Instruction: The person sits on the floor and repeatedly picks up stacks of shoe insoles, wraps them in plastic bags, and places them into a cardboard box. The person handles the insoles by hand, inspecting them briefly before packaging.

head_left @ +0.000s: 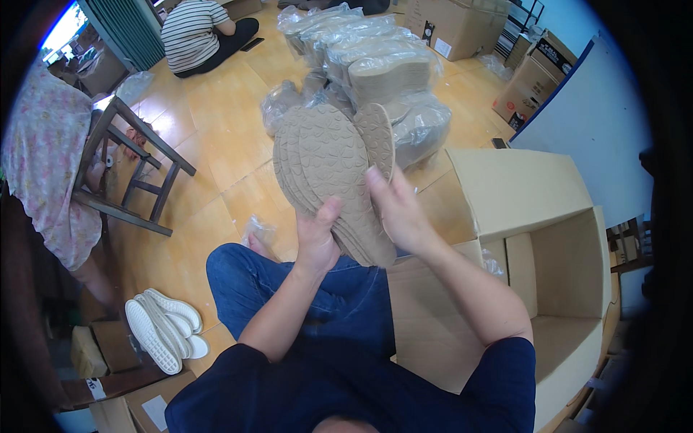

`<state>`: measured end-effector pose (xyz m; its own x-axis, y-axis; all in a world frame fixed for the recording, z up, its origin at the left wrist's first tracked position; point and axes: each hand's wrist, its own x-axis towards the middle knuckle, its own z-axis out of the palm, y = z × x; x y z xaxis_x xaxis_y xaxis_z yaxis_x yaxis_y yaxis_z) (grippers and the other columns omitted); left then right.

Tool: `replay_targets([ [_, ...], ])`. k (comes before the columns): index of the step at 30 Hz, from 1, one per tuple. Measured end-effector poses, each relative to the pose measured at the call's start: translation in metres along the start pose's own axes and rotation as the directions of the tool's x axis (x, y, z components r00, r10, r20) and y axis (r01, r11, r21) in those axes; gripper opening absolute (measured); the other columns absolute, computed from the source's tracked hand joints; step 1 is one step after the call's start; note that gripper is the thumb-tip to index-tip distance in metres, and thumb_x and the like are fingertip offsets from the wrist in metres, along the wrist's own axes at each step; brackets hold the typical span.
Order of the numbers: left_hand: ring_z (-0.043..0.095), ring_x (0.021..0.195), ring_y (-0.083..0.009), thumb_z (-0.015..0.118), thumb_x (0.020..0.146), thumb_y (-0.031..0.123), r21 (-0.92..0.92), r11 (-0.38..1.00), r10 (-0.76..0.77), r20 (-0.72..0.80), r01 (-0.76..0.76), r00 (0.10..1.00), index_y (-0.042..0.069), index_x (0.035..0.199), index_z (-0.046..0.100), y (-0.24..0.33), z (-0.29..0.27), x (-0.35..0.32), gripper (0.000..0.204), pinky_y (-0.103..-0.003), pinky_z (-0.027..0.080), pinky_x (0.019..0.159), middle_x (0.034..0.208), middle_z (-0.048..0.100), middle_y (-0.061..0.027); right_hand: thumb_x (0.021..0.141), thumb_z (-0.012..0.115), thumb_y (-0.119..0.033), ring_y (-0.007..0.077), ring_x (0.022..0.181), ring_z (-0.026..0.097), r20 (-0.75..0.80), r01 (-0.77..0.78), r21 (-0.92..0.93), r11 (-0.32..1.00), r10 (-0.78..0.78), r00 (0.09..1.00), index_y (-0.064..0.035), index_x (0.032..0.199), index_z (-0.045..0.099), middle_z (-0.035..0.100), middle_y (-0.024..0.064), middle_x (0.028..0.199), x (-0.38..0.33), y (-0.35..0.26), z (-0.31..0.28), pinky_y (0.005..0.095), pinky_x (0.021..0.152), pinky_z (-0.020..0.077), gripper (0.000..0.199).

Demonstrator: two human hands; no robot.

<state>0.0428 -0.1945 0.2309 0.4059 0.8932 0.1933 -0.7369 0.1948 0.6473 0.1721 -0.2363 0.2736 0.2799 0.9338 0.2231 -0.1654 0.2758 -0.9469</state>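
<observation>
- The fanned stack of grey-tan, sole-shaped sheets with an embossed curved pattern (325, 155) is up in the air in front of the person, within the left grip and above the lap.
- The stack looks partly ordered: the sheets lie together facing one way, but their edges are stepped rather than flush, and no plastic covers them.
- One separate grey-tan sole-shaped sheet (381, 133) stands tilted at the stack's right edge, not lined up with the rest.
- The left hand (320, 242) is closed around the narrower lower part of the stack, thumb on the patterned face, fingers mostly hidden behind.
- The right hand (404, 216) pinches the separate sheet near its lower end, thumb on its face; how tightly is hard to tell.
- Beyond the grip, on the yellow-tan tiled floor (242, 162), similar beige bundles in clear plastic bags (390, 76) are already wrapped.
- Right of the grip and nearer the body, a large brown cardboard carton (527, 187) stands open.
- Well left of and below the grip lie white ridged shoe soles (153, 335), apart from the stack.
</observation>
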Motion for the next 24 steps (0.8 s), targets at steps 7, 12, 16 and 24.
replay_targets([
  [7, 0.05, 0.122, -0.022, 0.064, 0.092, 0.018, -0.106, 0.99, -0.097, -0.017, 0.095, 0.995, 0.006, 0.142, 0.033, -0.003, -0.005, -0.005, 0.061, -0.038, 0.043, 0.104, 0.134, 0.049, -0.0099, 0.091, 0.065, -0.011, 0.0175, 0.109, 0.057, -0.131, 0.025, -0.137, 0.99, -0.043, 0.99, 0.0022, 0.127, 0.042, 0.058, 0.0133, 0.12, 0.015, -0.012, -0.018, 0.0326, 0.096, 0.046, 0.045],
  [12, 0.048, 0.124, -0.0223, 0.064, 0.093, 0.022, -0.179, 0.974, -0.143, -0.015, 0.138, 0.99, 0.006, 0.143, 0.031, -0.002, -0.016, -0.006, 0.062, -0.039, 0.043, 0.104, 0.135, 0.047, -0.0099, 0.093, 0.06, -0.008, 0.0201, 0.117, 0.052, -0.257, 0.014, -0.09, 0.996, -0.036, 0.966, 0.0031, 0.136, 0.032, 0.052, 0.0163, 0.128, 0.02, -0.009, -0.027, 0.034, 0.101, 0.0414, 0.053],
  [16, 0.049, 0.123, -0.0225, 0.065, 0.092, 0.024, -0.145, 0.986, -0.086, -0.009, 0.083, 0.996, 0.006, 0.142, 0.033, -0.003, -0.014, -0.007, 0.062, -0.039, 0.042, 0.104, 0.134, 0.048, -0.0095, 0.093, 0.053, -0.007, 0.0274, 0.14, 0.026, -0.177, 0.001, -0.227, 0.974, -0.042, 0.983, 0.0052, 0.149, 0.011, 0.025, 0.0227, 0.15, 0.009, 0.0, -0.012, 0.0362, 0.116, 0.0199, 0.07],
  [24, 0.05, 0.125, -0.0232, 0.071, 0.087, 0.034, -0.07, 0.992, -0.099, 0.072, 0.104, 0.993, 0.006, 0.142, 0.034, 0.001, -0.007, -0.01, 0.072, -0.039, 0.043, 0.104, 0.137, 0.048, -0.0097, 0.098, 0.046, -0.012, 0.0265, 0.146, 0.014, -0.024, 0.155, -0.435, 0.887, -0.183, 0.983, 0.0029, 0.151, 0.009, 0.014, 0.0195, 0.157, 0.001, -0.006, -0.005, 0.0346, 0.117, 0.0133, 0.066],
])
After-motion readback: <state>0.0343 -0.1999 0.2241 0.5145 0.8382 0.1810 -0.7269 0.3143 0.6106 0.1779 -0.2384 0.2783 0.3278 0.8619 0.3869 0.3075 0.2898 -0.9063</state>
